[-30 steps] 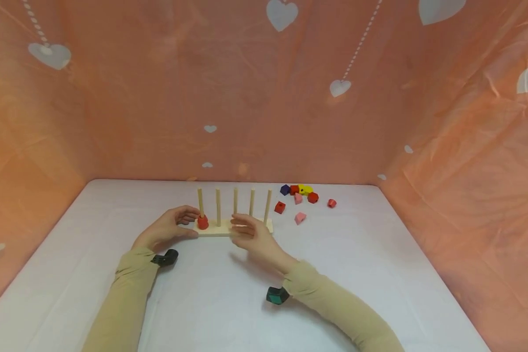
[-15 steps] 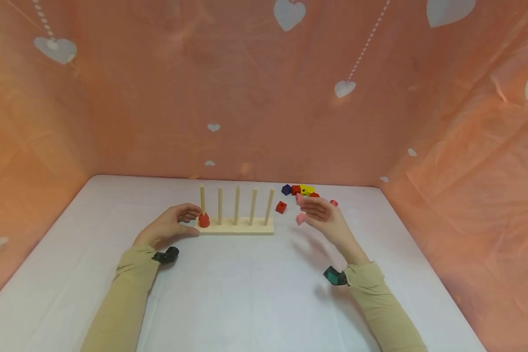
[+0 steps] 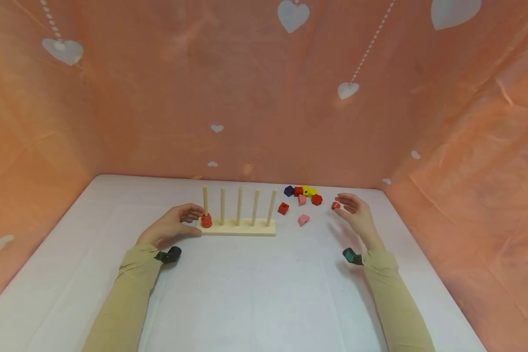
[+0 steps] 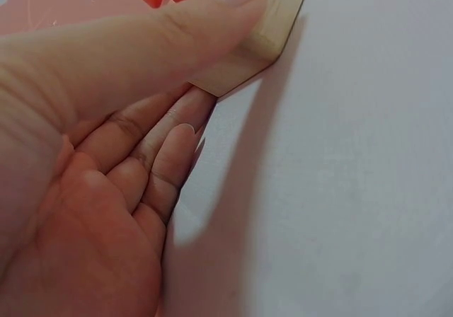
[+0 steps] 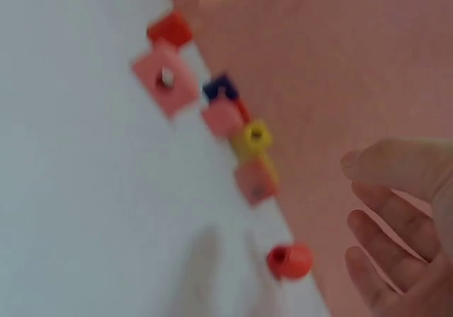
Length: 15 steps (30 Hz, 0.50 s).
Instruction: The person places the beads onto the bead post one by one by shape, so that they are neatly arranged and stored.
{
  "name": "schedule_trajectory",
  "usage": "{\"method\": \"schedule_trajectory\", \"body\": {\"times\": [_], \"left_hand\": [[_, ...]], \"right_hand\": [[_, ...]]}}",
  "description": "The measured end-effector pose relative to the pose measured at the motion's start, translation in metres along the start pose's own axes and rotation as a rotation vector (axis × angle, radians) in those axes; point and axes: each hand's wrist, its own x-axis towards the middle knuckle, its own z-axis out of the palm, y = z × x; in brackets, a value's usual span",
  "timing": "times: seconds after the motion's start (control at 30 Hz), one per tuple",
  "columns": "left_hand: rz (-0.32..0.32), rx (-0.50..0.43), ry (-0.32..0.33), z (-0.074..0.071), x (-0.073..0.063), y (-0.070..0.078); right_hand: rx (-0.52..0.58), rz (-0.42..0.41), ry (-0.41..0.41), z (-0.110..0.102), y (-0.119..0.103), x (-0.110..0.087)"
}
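Observation:
My left hand (image 3: 170,225) holds the left end of a wooden peg board (image 3: 239,229) with several upright pegs. In the left wrist view the thumb (image 4: 212,20) lies on the board's corner, and the other fingers reach behind its end. A red bead stack (image 3: 206,221) sits low on the leftmost peg. At the right, my right hand (image 3: 356,215) hovers beside a small red bead (image 3: 336,205) on the table, with thumb and fingers spread apart. The right wrist view, somewhat blurred, shows that hand (image 5: 403,225) holding nothing, to the right of the red bead (image 5: 289,260).
Several loose beads lie between the board and my right hand: a dark blue one (image 3: 289,191), a yellow one (image 3: 309,191), a red cube (image 3: 283,209) and a pink one (image 3: 303,220) among them. An orange cloth backdrop (image 3: 246,98) rises behind the white table (image 3: 255,293).
My right hand has swung from in front of the pegs, past the pink beads, to the red bead at the far right. The left hand has stayed at the board's end.

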Motion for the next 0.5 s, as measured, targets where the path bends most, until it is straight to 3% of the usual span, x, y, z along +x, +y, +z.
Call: {"method": "schedule_trajectory", "body": {"times": [0.5], "left_hand": [[-0.010,0.013,0.013,0.000,0.001,-0.001]], "right_hand": [[-0.012,0.179,-0.055,-0.002,0.031,0.017]]}}
